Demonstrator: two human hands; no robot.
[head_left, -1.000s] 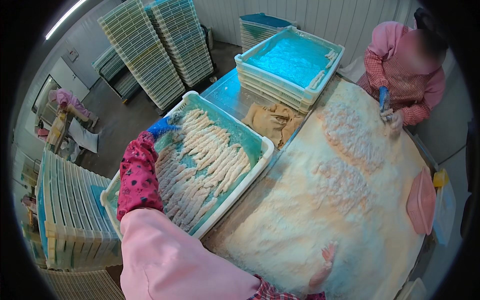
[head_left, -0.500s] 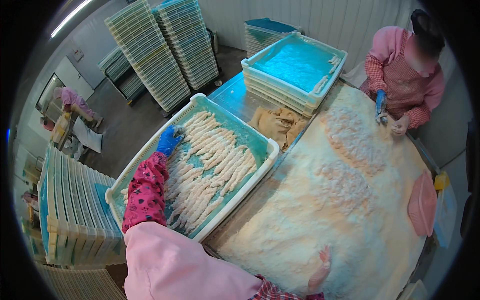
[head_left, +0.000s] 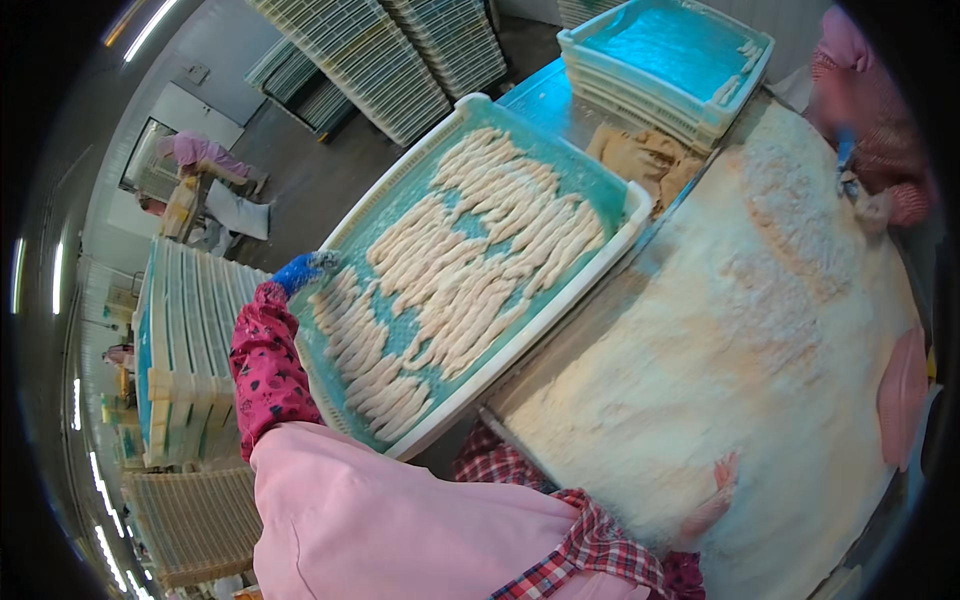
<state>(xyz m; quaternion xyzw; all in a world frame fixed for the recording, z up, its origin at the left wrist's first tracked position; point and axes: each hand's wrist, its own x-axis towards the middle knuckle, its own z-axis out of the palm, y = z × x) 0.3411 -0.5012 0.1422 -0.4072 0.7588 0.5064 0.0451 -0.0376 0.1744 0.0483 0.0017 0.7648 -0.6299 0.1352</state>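
Observation:
A white-rimmed tray (head_left: 625, 235) with a turquoise mesh liner stands left of the powder heap, holding rows of pale, powder-coated meat strips (head_left: 440, 250). My left hand (head_left: 303, 270), in a blue glove with powdered fingertips, is at the tray's left rim beside the lower-left group of strips. Its fingers look bent over the rim, though the grip is only partly visible. On the right, my right hand (head_left: 712, 495) lies on the white powder (head_left: 600, 420) with its fingers stretched out and nothing in them. Powder coats its back.
A brown cloth (head_left: 650, 165) and a stack of blue-lined trays (head_left: 665, 60) lie beyond the tray. Stacked trays (head_left: 200, 350) stand at my left, taller stacks (head_left: 365, 60) behind. Across the powder a co-worker (head_left: 875, 130) works; a pink basket (head_left: 902, 395) sits at the right edge.
The view has shifted, showing more of the tray's near end. My left hand has moved from over the strips to the left rim. My right hand stays on the powder.

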